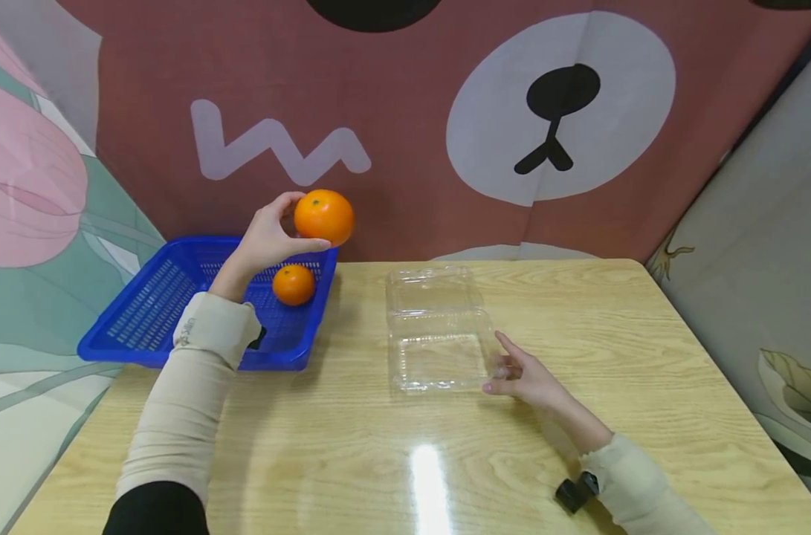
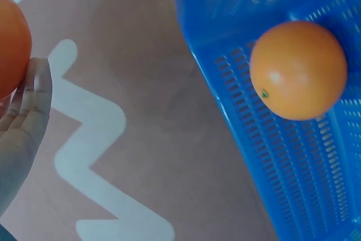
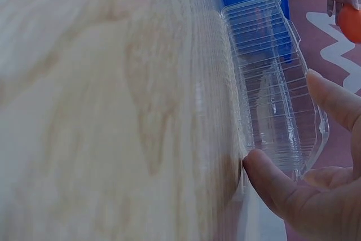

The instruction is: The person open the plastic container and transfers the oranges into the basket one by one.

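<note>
My left hand (image 1: 269, 236) grips a large orange (image 1: 324, 217) between thumb and fingers, above the right back corner of a blue plastic basket (image 1: 305, 349). A second orange (image 1: 293, 285) lies inside that basket. In the left wrist view, part of the held orange (image 2: 11, 49) shows at the left edge. On the table lies a clear hinged plastic box (image 1: 438, 357), its lid folded back toward the wall. The right hand (image 1: 527, 377) touches the box's near right corner with spread fingertips. In the right wrist view its thumb (image 3: 268, 182) is low by the base and the forefinger at the rim.
The wooden table (image 1: 351, 453) meets a brown wall cloth (image 1: 405, 148) with a bear's face at the back. Patterned cloth hangs at both sides. A small black device (image 1: 575, 492) sits by the right wrist.
</note>
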A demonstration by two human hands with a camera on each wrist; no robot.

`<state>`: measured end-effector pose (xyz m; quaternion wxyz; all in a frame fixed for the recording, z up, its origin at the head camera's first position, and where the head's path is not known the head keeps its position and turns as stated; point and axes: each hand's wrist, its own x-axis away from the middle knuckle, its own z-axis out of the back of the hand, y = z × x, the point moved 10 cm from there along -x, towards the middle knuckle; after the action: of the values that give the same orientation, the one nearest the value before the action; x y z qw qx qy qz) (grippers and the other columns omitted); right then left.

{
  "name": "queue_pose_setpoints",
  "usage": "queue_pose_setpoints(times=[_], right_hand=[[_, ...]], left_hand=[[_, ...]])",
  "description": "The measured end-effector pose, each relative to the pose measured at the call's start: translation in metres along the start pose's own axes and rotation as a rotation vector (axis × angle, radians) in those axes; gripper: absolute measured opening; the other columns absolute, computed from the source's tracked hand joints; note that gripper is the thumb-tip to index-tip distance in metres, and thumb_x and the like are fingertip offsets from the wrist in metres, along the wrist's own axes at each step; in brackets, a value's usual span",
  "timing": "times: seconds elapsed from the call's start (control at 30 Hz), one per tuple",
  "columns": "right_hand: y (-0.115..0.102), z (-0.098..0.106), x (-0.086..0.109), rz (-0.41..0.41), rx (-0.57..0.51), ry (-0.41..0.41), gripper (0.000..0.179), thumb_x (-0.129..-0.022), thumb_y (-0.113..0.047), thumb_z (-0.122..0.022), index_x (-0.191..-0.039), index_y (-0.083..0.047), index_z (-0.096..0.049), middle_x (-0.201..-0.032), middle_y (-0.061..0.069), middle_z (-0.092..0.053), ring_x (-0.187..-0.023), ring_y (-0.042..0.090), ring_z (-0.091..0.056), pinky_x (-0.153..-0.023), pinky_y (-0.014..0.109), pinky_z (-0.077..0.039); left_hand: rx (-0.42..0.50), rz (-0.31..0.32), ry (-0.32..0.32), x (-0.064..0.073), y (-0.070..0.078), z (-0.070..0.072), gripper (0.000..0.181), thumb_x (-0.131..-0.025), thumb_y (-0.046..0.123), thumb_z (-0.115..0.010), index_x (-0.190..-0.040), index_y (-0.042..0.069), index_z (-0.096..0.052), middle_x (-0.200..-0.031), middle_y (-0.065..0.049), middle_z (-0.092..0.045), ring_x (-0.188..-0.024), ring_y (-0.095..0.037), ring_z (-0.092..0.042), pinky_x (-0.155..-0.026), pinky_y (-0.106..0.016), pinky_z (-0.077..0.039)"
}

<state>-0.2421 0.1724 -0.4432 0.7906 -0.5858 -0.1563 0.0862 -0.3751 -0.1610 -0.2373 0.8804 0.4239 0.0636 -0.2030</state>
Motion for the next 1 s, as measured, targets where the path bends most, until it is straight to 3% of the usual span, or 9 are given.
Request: queue_pose_setpoints(times=[0.5,1.0], right_hand=[[-0.002,0.0,0.001,-0.005,0.039,0.012,0.098,-0.077,-0.015,-0.073,-0.147,-0.008,-0.005,-0.125,0.028,-0.04,-0.093,0.023,-0.049,-0.079,0.03,-0.047],[0.003,0.0,-0.001,-0.014,0.039,0.017,0.098,-0.076,-0.016,-0.074,-0.147,-0.008,-0.005,-0.128,0.029,-0.038,-0.096,0.024,-0.048,-0.081,0.031,-0.047]], left_hand=[[-0.032,0.127,0.049,0.002,-0.053,0.02,0.085,-0.07,0.041,-0.076,-0.134,0.003,-0.035,-0.124,-0.015,-0.049,-0.108,-0.029,-0.046,-0.095,-0.047,-0.036],[-0.099,0.239,0.109,0.012,-0.084,0.048,0.093,-0.072,0.047,-0.072,-0.138,0.001,-0.026,-0.128,-0.021,-0.042,-0.11,-0.036,-0.041,-0.096,-0.053,-0.033]])
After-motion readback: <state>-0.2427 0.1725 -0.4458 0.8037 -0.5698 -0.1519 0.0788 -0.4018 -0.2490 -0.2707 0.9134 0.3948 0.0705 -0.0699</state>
